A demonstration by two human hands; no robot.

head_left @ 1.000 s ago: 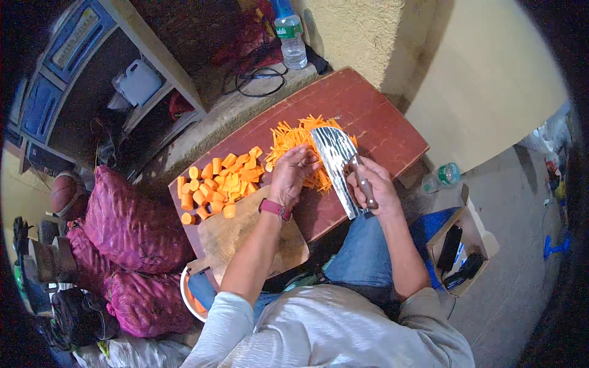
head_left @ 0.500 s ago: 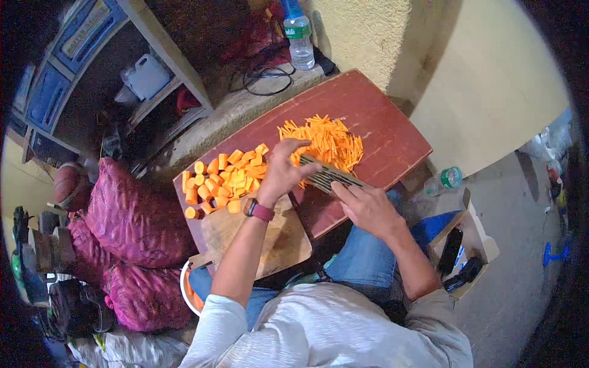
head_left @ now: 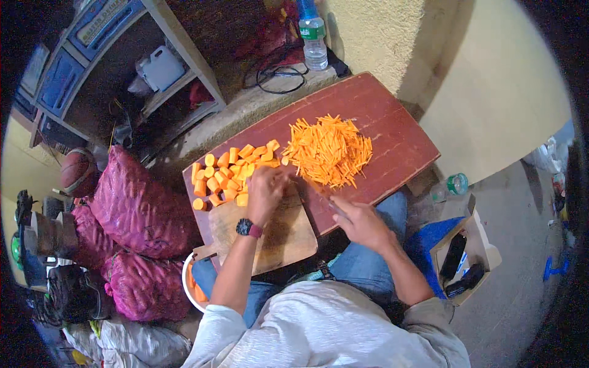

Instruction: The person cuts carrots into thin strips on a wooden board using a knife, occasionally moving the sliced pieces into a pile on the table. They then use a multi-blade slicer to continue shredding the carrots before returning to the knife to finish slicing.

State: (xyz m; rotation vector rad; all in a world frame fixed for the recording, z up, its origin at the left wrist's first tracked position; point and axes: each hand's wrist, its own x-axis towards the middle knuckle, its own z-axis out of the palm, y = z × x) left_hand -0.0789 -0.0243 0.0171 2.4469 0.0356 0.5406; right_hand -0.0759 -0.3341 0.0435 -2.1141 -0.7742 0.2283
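Observation:
My left hand is over the far edge of a wooden cutting board, beside the carrot chunks. Its fingers are blurred and partly turned away, so what they hold, if anything, is hidden. In my right hand is a knife, its blurred blade pointing left and away from me toward the left hand. A heap of carrot sticks lies just beyond the blade. Peeled carrot chunks and slices spread to the left of the heap on a red tabletop.
Below the board's handle stands a white bucket with carrots inside. Pink mesh sacks are piled at left. An open carton holds dark objects by my right leg. Plastic bottles stand behind the table and lie on the floor.
My left hand has drawn back from the stick heap toward the board, its spread fingers now drawn in. My right hand has come lower and nearer; the knife shows less motion streaking.

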